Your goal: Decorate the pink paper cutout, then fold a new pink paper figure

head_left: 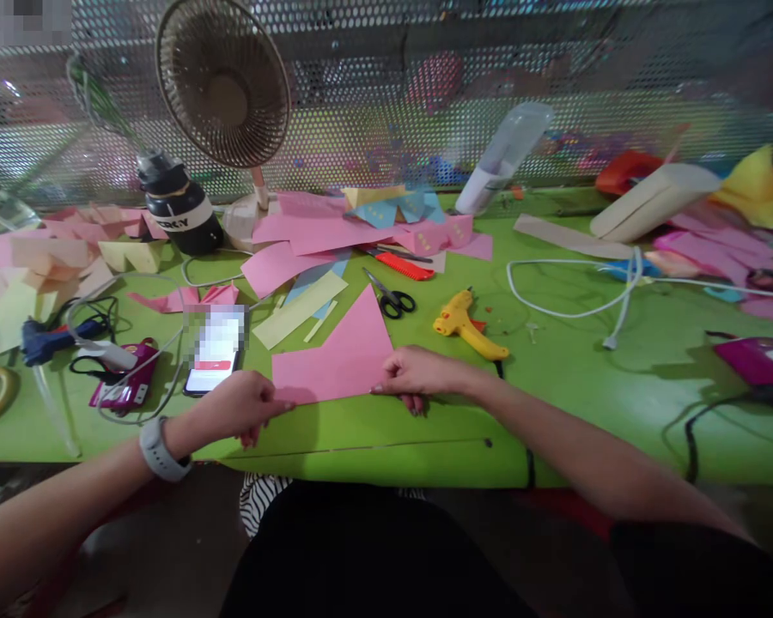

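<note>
A pink paper sheet with a pointed peak on its right side spans both my hands over the green table. My left hand, with a pale watch on its wrist, pinches the sheet's lower left corner. At the lower right corner, my right hand pinches it between thumb and fingers. Beyond the sheet lie black-handled scissors, and a yellow glue gun rests to the right. A phone with a lit screen lies beside my left hand.
A fan and a dark bottle stand at the back left. Pink paper pieces and a red-handled cutter lie mid-table. A blue glue gun is left; a white cable loops at right.
</note>
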`<state>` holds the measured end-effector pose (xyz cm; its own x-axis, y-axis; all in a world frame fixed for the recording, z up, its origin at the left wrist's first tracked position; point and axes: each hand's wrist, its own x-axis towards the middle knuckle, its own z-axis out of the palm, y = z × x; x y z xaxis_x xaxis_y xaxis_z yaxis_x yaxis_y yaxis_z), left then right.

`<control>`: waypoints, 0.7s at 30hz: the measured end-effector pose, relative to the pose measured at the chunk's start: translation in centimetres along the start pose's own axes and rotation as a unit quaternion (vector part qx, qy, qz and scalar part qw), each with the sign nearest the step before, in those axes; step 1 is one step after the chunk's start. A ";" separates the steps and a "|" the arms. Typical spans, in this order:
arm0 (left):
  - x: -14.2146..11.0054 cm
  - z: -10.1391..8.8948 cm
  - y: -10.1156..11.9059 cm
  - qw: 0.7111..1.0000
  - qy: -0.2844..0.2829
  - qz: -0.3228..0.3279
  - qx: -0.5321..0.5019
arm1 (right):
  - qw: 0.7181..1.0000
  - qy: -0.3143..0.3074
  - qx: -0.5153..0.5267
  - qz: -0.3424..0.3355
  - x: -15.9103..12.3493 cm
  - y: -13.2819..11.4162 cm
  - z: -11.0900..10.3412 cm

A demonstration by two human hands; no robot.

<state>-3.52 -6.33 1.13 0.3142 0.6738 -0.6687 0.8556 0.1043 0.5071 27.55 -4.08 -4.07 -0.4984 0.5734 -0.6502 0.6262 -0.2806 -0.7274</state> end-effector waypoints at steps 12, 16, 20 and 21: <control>4.5 3.4 5.6 0.884 0.244 0.350 0.194 | 0.995 0.058 -0.038 -0.078 -2.0 0.1 0.1; 6.1 3.8 4.5 0.858 0.261 0.361 0.256 | 0.975 0.178 -0.087 -0.097 -4.9 -1.0 -1.7; 6.9 3.8 3.5 0.861 0.243 0.363 0.259 | 0.914 0.363 -0.153 -0.095 -8.3 -0.7 -4.6; 7.0 3.8 3.4 0.861 0.240 0.368 0.256 | 0.899 0.400 -0.158 -0.085 -8.9 -0.4 -5.2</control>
<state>3.12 -4.07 -3.92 0.7474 0.6573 0.0962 0.6054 -0.7336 0.3089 34.87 -5.06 3.17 -0.0916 0.9928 -0.0776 0.7842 0.0239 -0.6200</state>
